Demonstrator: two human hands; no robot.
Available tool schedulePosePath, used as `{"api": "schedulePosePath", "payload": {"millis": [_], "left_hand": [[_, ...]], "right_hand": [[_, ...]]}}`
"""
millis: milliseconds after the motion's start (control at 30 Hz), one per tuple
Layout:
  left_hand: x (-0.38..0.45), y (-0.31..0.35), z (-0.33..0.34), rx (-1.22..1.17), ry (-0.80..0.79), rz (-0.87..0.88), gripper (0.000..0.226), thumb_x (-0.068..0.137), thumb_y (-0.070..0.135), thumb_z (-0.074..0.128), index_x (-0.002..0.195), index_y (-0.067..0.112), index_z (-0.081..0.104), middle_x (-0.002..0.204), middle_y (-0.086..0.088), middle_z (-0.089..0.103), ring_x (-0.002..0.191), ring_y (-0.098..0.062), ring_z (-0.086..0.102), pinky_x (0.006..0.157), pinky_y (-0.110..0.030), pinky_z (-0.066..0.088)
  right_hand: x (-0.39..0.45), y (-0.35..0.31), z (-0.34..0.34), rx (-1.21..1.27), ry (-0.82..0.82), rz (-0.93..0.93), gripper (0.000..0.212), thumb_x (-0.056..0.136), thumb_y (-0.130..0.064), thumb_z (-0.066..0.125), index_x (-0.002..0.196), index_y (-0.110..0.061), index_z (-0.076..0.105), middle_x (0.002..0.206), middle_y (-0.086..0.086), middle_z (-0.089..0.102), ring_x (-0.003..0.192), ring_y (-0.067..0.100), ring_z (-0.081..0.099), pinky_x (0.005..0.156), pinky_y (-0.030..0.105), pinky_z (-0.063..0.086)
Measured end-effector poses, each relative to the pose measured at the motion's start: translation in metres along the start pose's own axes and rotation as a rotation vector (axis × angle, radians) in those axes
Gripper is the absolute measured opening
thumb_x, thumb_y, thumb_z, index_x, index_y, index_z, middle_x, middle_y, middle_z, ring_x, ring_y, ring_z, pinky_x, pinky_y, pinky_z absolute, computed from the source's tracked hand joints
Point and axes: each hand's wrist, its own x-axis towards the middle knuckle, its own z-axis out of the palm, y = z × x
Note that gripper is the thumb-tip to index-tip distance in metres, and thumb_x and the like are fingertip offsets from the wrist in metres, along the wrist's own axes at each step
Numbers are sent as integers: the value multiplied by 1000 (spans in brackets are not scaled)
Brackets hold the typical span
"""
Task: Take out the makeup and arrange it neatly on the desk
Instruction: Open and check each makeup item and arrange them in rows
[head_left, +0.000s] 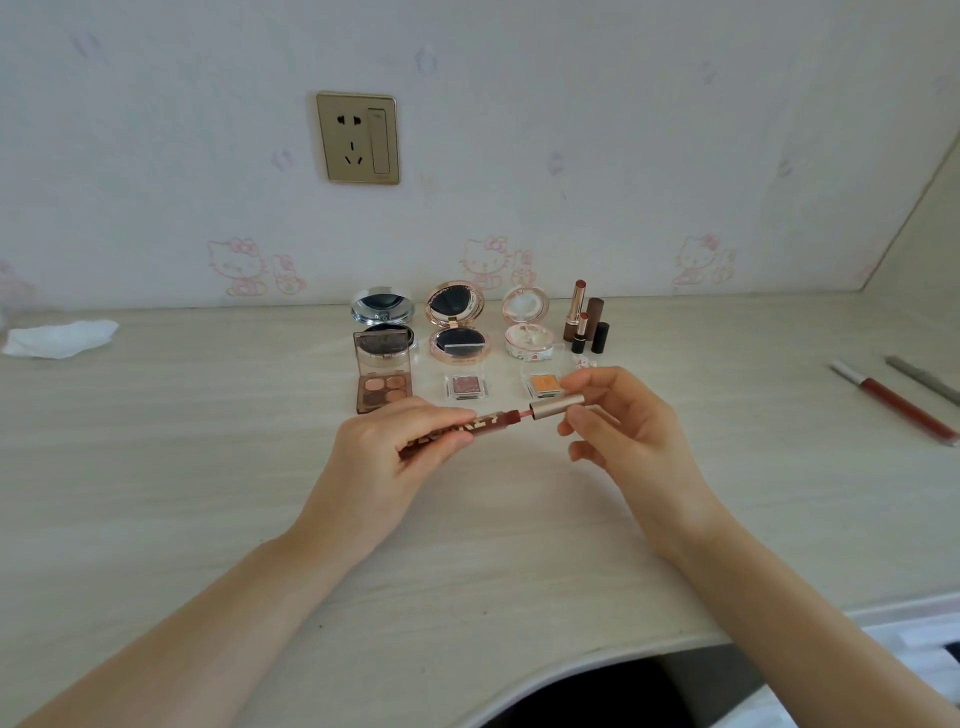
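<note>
My left hand (400, 447) grips a dark red lip gloss tube (488, 420) with pale lettering, held level above the desk. My right hand (618, 415) pinches its gold cap (556, 407), drawn slightly off so a pink stem shows between them. Behind, along the wall, stand a silver compact (383, 306), a rose-gold compact (457, 325) and a white floral compact (527, 325), all open. In front of them lie a brown eyeshadow palette (383, 382), a pink single eyeshadow (466, 386) and an orange one (543, 384). Two uncapped lipsticks (577, 317) stand with their caps at the right.
A crumpled white tissue (60, 338) lies at the far left of the desk (208, 493). A long red lip gloss (896, 402) and a grey pencil (922, 376) lie at the right. A wall socket (358, 137) is above the row. The desk's curved front edge runs bottom right.
</note>
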Motion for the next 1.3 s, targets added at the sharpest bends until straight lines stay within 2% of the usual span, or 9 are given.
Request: {"api": "schedulePosePath", "payload": {"millis": [133,300,400,467,700,833,1000,1133,1300], "left_hand": [[-1,0,0,15,11,-5,23,83,21,69,105,15,74,91,11,69,83,1,62,71,-7,43],[-5,9,4,-23,-22,-22,43,79,-4,65,112,23,67,99,14,67,76,-13,63,66,-19,49],[-3,18,8,-74,-59,-55,40,80,0,64,110,27,62,86,13,70,75,-12,66,67,-11,45],[0,26,13,-146,-97,-50,39,82,-3,65,107,25,60,94,14,71,85,-4,69,74,-9,46],[18,49,51,-48,-150,171,14,81,14,74,95,13,75,119,12,65,103,3,62,84,-23,53],[31,66,82,-71,-301,157,35,79,34,74,109,16,72,130,12,59,111,7,55,88,-12,45],[42,77,119,-2,-479,169,48,84,29,70,130,20,59,146,17,41,116,1,49,91,-9,38],[49,83,138,140,-495,274,44,86,27,69,126,14,61,138,5,52,120,-12,50,100,-17,33],[48,82,147,282,-423,388,36,79,38,73,108,16,71,116,4,66,105,-18,56,83,-34,49]], "right_hand": [[2,2,-2,52,43,24,24,92,1,54,100,-18,67,88,-3,67,74,11,62,62,24,51],[5,1,-5,185,108,83,15,95,-5,54,101,-10,66,85,-1,71,78,14,63,64,28,52],[10,-5,-12,253,131,127,15,96,-8,53,105,-7,64,84,4,71,80,16,66,64,28,53],[17,-12,-22,240,133,155,16,96,-9,53,108,-5,64,83,6,71,77,16,66,62,28,53],[47,-26,-66,-32,161,293,14,92,-14,59,105,-16,64,89,5,72,71,13,63,62,27,49],[66,-31,-89,-207,146,295,12,90,-21,61,100,-17,68,81,-2,73,69,10,61,61,24,47],[84,-29,-113,-368,112,291,8,87,-22,63,91,-20,70,72,-8,71,69,7,61,60,22,46],[95,-21,-122,-412,132,309,8,85,-22,65,91,-21,71,76,-6,70,69,8,61,59,23,46],[99,-5,-118,-443,103,327,6,82,-22,66,85,-22,72,74,-4,70,66,8,59,56,21,45]]}}
